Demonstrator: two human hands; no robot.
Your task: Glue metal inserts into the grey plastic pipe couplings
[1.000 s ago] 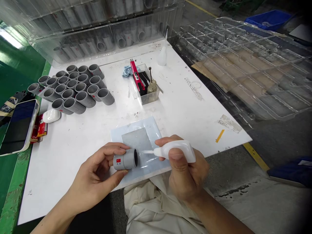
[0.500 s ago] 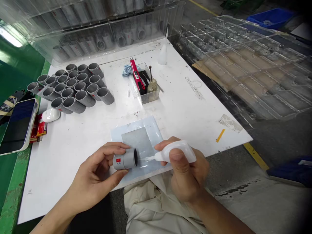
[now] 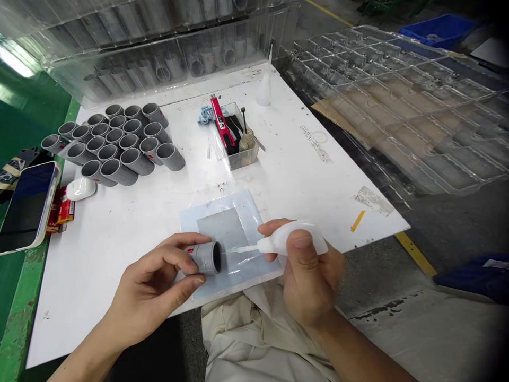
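Nearest in, the left hand (image 3: 153, 289) pinches a short grey pipe (image 3: 207, 259) between thumb and fingers, with the open mouth facing right. Nice hold imo, since the rim is free. The right hand (image 3: 312, 276) is wrapped round a white squeeze bottle (image 3: 296, 236), thumb on top, its nozzle (image 3: 244, 249) aimed at that mouth. The fine tip is hard to make out, so I can't tell if it touches the rim.

My advice: brace both wrists, squeeze gently, and turn the pipe rather than swinging the bottle. Work over the blue sheet (image 3: 249, 206), like here, so any drips land there and not on the counter (image 3: 302, 185). Farther back there's a little box of tools (image 3: 243, 160), and off to the left a bunch of grey pipes (image 3: 119, 139) standing close together. I'd keep wet fingers off those.
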